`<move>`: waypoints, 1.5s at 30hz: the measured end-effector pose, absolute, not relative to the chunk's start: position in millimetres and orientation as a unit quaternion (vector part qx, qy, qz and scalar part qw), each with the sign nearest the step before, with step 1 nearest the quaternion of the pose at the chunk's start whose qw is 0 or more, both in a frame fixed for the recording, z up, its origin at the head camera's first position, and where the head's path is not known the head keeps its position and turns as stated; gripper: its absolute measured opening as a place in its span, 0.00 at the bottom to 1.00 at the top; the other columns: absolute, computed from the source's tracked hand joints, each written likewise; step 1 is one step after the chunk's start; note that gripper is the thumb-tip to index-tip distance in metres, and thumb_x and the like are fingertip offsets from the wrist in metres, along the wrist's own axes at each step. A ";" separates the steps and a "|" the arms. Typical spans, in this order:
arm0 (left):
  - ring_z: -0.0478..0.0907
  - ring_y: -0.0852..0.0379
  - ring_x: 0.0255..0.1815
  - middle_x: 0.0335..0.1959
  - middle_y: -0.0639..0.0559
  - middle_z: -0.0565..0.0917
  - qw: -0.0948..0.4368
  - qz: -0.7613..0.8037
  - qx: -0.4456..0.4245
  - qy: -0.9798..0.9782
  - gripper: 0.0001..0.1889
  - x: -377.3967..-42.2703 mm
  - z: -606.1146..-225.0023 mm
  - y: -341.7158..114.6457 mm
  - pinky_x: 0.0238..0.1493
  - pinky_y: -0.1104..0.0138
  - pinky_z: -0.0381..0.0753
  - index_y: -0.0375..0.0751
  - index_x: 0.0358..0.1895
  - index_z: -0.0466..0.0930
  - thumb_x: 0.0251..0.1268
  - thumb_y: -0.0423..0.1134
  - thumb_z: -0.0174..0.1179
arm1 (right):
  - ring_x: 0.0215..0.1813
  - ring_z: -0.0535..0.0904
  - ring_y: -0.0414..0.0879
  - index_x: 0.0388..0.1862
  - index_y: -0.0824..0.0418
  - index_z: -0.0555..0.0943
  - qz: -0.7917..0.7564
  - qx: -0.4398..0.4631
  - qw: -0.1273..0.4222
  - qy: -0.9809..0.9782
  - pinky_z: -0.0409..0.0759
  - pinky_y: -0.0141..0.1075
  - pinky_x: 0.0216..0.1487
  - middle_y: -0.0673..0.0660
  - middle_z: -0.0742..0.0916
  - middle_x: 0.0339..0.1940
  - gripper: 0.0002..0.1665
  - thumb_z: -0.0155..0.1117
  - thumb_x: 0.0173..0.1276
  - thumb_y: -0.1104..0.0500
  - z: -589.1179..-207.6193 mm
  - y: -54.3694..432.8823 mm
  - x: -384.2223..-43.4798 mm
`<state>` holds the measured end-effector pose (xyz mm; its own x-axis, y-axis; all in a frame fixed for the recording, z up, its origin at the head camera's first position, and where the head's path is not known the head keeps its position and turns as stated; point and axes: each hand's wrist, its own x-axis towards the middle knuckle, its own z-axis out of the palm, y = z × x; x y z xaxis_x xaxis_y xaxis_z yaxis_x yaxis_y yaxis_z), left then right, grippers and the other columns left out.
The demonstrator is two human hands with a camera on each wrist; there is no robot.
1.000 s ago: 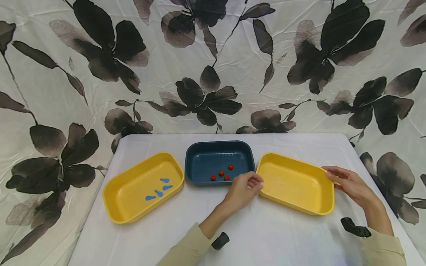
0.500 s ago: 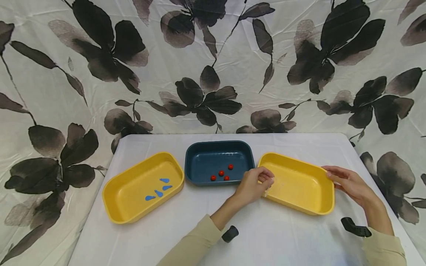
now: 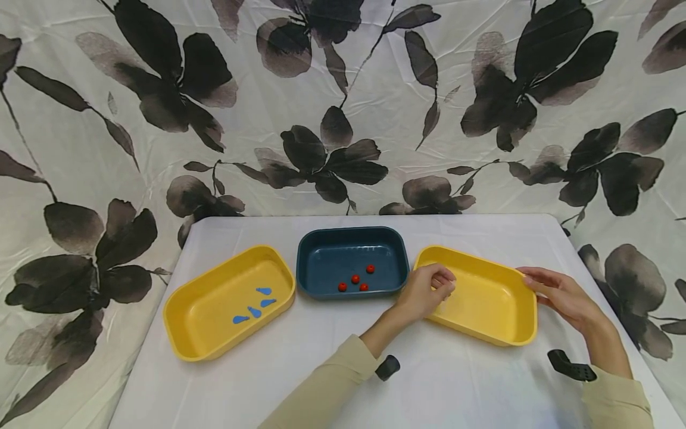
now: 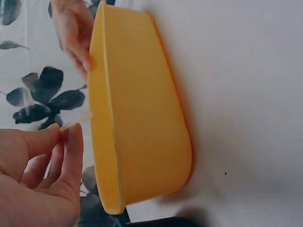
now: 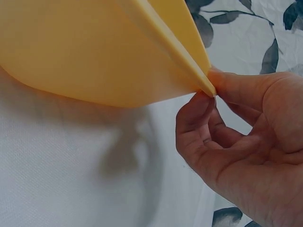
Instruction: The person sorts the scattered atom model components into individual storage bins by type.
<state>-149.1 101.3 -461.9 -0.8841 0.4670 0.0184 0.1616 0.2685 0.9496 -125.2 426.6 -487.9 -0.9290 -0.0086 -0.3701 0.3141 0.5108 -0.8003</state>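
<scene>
In the left wrist view, a thin, clear, stick-like piece [image 4: 78,121] is pinched between the thumb and fingers of my left hand [image 4: 45,175]. From the head view, that left hand [image 3: 423,292] is over the near left part of the right yellow tray [image 3: 493,298], and the clear piece is too small to make out well. My right hand [image 3: 565,301] holds the tray's right end. Its thumb and fingers pinch the rim in the right wrist view, where the right hand [image 5: 241,127] and yellow tray [image 5: 94,52] are close up. The left hand covers part of the tray's floor.
A dark blue tray [image 3: 332,262] with several small red beads [image 3: 355,279] stands in the middle. On the left, another yellow tray [image 3: 200,313] holds several blue drop-shaped pieces [image 3: 254,312]. All stand on a white-covered table [image 3: 257,381] before a floral cloth.
My left hand has moved right, from the tray's left edge to over its inside. Small clear pieces seen earlier on the tray floor are now largely hidden by it. The right hand keeps its hold.
</scene>
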 end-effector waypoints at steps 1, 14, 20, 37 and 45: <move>0.77 0.68 0.27 0.30 0.55 0.82 0.132 0.568 0.201 0.787 0.03 -150.1 -462.9 103.6 0.29 0.77 0.78 0.35 0.43 0.84 0.70 0.29 0.65 | 0.51 0.77 0.26 0.79 0.68 0.62 -0.487 0.089 0.166 0.853 0.78 0.41 0.63 0.62 0.74 0.72 0.46 0.58 0.77 0.37 -487.7 426.3 -125.2; 0.76 0.67 0.26 0.28 0.57 0.81 0.141 0.553 0.169 0.804 0.02 -153.8 -477.6 129.6 0.31 0.79 0.78 0.37 0.41 0.85 0.70 0.30 0.66 | 0.51 0.78 0.27 0.79 0.68 0.62 -0.491 0.090 0.167 0.850 0.79 0.39 0.62 0.51 0.78 0.67 0.47 0.58 0.76 0.37 -485.9 425.9 -125.2; 0.72 0.68 0.27 0.28 0.58 0.79 0.144 0.536 0.167 0.815 0.02 -154.5 -487.2 138.3 0.32 0.79 0.75 0.40 0.38 0.84 0.70 0.30 0.65 | 0.51 0.78 0.27 0.79 0.68 0.62 -0.491 0.088 0.166 0.851 0.80 0.36 0.61 0.48 0.78 0.66 0.47 0.58 0.77 0.37 -485.7 426.4 -123.9; 0.70 0.64 0.26 0.25 0.57 0.74 0.181 0.421 0.151 0.876 0.05 -153.2 -493.9 158.6 0.28 0.77 0.70 0.41 0.36 0.80 0.71 0.28 0.62 | 0.51 0.78 0.28 0.79 0.68 0.62 -0.497 0.087 0.168 0.847 0.82 0.31 0.57 0.43 0.78 0.63 0.46 0.58 0.77 0.38 -486.1 428.0 -122.2; 0.75 0.66 0.31 0.32 0.58 0.83 0.178 0.297 0.156 0.925 0.03 -153.8 -496.6 167.9 0.36 0.77 0.75 0.44 0.41 0.84 0.71 0.32 0.64 | 0.51 0.78 0.28 0.79 0.68 0.62 -0.502 0.088 0.169 0.844 0.82 0.31 0.57 0.38 0.78 0.60 0.46 0.58 0.77 0.38 -485.9 426.5 -122.7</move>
<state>-153.8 167.9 -496.6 -0.8882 0.3937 -0.2369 0.1821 0.7751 0.6050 -122.7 426.5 -485.9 -0.9276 -0.0206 -0.3731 0.3179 0.4814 -0.8168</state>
